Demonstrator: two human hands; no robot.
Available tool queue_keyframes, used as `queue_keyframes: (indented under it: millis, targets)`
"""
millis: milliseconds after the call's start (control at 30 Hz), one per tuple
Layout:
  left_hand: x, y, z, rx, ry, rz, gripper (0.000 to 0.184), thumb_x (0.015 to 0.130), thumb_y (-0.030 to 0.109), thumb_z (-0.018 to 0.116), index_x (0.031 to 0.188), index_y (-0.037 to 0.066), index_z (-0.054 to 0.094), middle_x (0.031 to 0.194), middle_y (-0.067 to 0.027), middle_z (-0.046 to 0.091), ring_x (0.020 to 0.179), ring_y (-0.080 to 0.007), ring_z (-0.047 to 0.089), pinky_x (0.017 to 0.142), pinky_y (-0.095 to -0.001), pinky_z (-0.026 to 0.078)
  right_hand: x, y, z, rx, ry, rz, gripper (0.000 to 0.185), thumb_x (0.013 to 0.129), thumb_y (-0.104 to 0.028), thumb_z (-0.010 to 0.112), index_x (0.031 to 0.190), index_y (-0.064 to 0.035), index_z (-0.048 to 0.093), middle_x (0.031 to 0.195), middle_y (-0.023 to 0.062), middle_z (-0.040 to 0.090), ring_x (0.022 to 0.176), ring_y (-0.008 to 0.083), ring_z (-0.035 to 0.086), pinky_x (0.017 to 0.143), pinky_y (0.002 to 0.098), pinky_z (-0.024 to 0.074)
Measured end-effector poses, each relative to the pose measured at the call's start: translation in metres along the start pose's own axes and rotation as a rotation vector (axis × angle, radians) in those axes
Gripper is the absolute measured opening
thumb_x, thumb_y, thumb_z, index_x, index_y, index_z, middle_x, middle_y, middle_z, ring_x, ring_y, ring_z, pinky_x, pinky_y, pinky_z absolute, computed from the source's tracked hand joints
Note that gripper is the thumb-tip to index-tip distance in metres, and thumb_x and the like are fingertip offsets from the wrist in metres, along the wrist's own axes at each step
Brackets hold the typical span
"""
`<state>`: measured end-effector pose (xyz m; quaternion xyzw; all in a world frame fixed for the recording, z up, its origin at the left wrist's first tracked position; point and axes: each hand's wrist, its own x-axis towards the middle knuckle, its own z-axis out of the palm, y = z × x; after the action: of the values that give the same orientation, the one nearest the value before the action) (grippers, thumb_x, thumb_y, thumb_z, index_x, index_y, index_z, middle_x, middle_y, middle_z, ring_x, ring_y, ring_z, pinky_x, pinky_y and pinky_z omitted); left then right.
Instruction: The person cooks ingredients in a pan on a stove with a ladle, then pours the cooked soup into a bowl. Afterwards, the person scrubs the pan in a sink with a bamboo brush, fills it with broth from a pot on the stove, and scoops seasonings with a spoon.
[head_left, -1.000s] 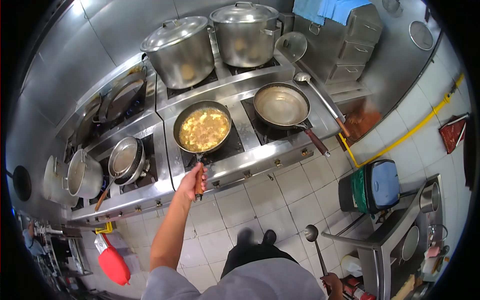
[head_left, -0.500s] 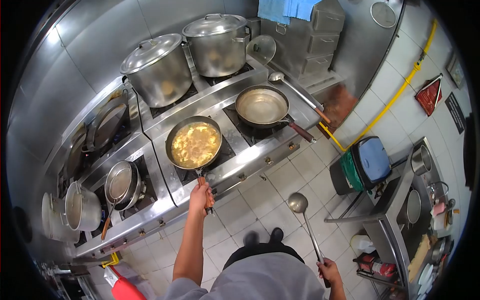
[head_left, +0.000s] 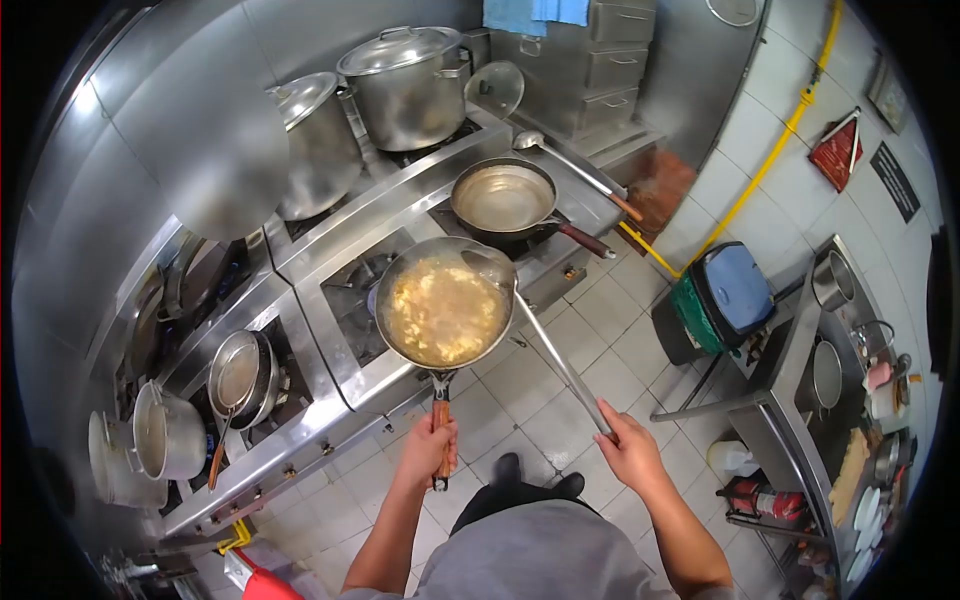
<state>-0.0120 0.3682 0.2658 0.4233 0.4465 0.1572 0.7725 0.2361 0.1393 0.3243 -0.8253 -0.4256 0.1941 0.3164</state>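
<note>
My left hand [head_left: 428, 450] is closed around the wooden handle of a frying pan [head_left: 405, 262], held above the front edge of the stove. In the pan is a cloudy liquid with yellow, egg-like pieces [head_left: 440, 308]. My right hand [head_left: 630, 450] grips the end of a long metal ladle [head_left: 555, 350]. The ladle's bowl is inside the pan, at its upper right side. Behind the pan, the burner [head_left: 355, 300] is uncovered, with a small blue flame partly showing.
A second pan [head_left: 505, 197] with a dark handle sits on the right burner. Another ladle [head_left: 585, 175] lies beyond it. Two lidded stockpots [head_left: 405, 105] stand at the back. Strainer and pots [head_left: 170, 430] are at left. A lidded bin [head_left: 735, 300] and steel table [head_left: 775, 400] stand right.
The frying pan has come off its burner toward me and to the right. My right hand has swung the ladle up from beside me, and its bowl is now in the pan.
</note>
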Motion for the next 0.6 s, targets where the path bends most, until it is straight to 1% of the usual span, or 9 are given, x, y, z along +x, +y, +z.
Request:
queue_keyframes:
  millis: [67, 200, 267, 333, 400, 467, 500, 567, 600]
  targets:
    - [-0.010, -0.010, 0.019, 0.013, -0.018, -0.035, 0.018, 0.092, 0.008, 0.057, 0.108, 0.004, 0.048, 0.068, -0.0025, 0.051, 0.045, -0.0116, 0.050, 0.040, -0.0283, 0.044, -0.001, 0.008, -0.003, -0.160, -0.022, 0.050, 0.059, 0.085, -0.015, 0.069, 0.141, -0.0159, 0.050, 0.099, 0.0122, 0.064, 0.081, 0.0293, 0.065, 0.074, 0.0399, 0.0531]
    - [-0.024, -0.029, 0.052, 0.087, -0.111, -0.071, 0.018, 0.093, 0.009, 0.057, 0.108, 0.005, 0.048, 0.067, -0.0024, 0.051, 0.045, -0.0116, 0.050, 0.040, -0.0281, 0.043, -0.020, 0.033, -0.009, -0.173, 0.013, 0.150, 0.059, 0.086, -0.015, 0.069, 0.141, -0.0166, 0.049, 0.099, 0.0117, 0.063, 0.084, 0.0289, 0.066, 0.076, 0.0413, 0.0530]
    - [-0.030, -0.034, 0.074, 0.224, -0.180, -0.112, 0.020, 0.092, 0.008, 0.057, 0.110, 0.004, 0.049, 0.066, -0.0027, 0.051, 0.043, -0.0124, 0.049, 0.039, -0.0289, 0.043, -0.032, 0.052, -0.014, -0.086, 0.070, 0.206, 0.059, 0.084, -0.013, 0.072, 0.139, -0.0122, 0.052, 0.095, 0.0122, 0.064, 0.083, 0.0286, 0.064, 0.076, 0.0379, 0.0516]
    - [-0.033, -0.039, 0.096, 0.266, -0.244, -0.139, 0.021, 0.092, 0.009, 0.057, 0.110, 0.004, 0.049, 0.065, -0.0028, 0.051, 0.043, -0.0123, 0.049, 0.039, -0.0287, 0.043, -0.046, 0.074, -0.025, -0.045, 0.085, 0.210, 0.059, 0.084, -0.013, 0.072, 0.139, -0.0116, 0.052, 0.097, 0.0130, 0.064, 0.084, 0.0288, 0.064, 0.077, 0.0376, 0.0515]
    - [-0.035, -0.046, 0.121, 0.315, -0.311, -0.167, 0.022, 0.092, 0.009, 0.058, 0.111, 0.004, 0.049, 0.064, -0.0028, 0.051, 0.043, -0.0123, 0.049, 0.039, -0.0285, 0.043, -0.064, 0.093, -0.043, 0.001, 0.107, 0.215, 0.058, 0.084, -0.013, 0.072, 0.139, -0.0109, 0.052, 0.098, 0.0139, 0.064, 0.085, 0.0291, 0.065, 0.077, 0.0374, 0.0515]
    - [-0.036, -0.054, 0.148, 0.389, -0.370, -0.209, 0.024, 0.092, 0.011, 0.058, 0.113, 0.004, 0.049, 0.064, -0.0026, 0.051, 0.043, -0.0118, 0.049, 0.040, -0.0281, 0.042, -0.086, 0.108, -0.070, 0.015, 0.047, 0.197, 0.056, 0.085, -0.016, 0.070, 0.139, -0.0135, 0.052, 0.100, 0.0134, 0.065, 0.088, 0.0313, 0.065, 0.079, 0.0404, 0.0521]
    - [-0.036, -0.058, 0.162, 0.407, -0.394, -0.213, 0.024, 0.092, 0.011, 0.058, 0.113, 0.004, 0.049, 0.064, -0.0026, 0.051, 0.043, -0.0118, 0.049, 0.040, -0.0281, 0.042, -0.099, 0.116, -0.084, 0.018, 0.069, 0.218, 0.056, 0.085, -0.016, 0.070, 0.139, -0.0135, 0.052, 0.100, 0.0134, 0.065, 0.088, 0.0313, 0.065, 0.079, 0.0404, 0.0521]
    - [-0.037, -0.066, 0.188, 0.439, -0.468, -0.202, 0.023, 0.092, 0.011, 0.058, 0.113, 0.004, 0.049, 0.065, -0.0025, 0.051, 0.044, -0.0114, 0.049, 0.040, -0.0277, 0.042, -0.128, 0.129, -0.113, -0.052, 0.018, 0.218, 0.057, 0.085, -0.017, 0.071, 0.138, -0.0153, 0.052, 0.098, 0.0129, 0.065, 0.088, 0.0305, 0.065, 0.077, 0.0403, 0.0523]
    - [-0.038, -0.071, 0.201, 0.456, -0.491, -0.211, 0.023, 0.092, 0.011, 0.058, 0.113, 0.004, 0.049, 0.065, -0.0025, 0.051, 0.044, -0.0114, 0.049, 0.040, -0.0277, 0.042, -0.142, 0.132, -0.128, -0.049, 0.035, 0.241, 0.057, 0.085, -0.017, 0.071, 0.138, -0.0153, 0.052, 0.098, 0.0129, 0.065, 0.088, 0.0305, 0.065, 0.077, 0.0403, 0.0523]
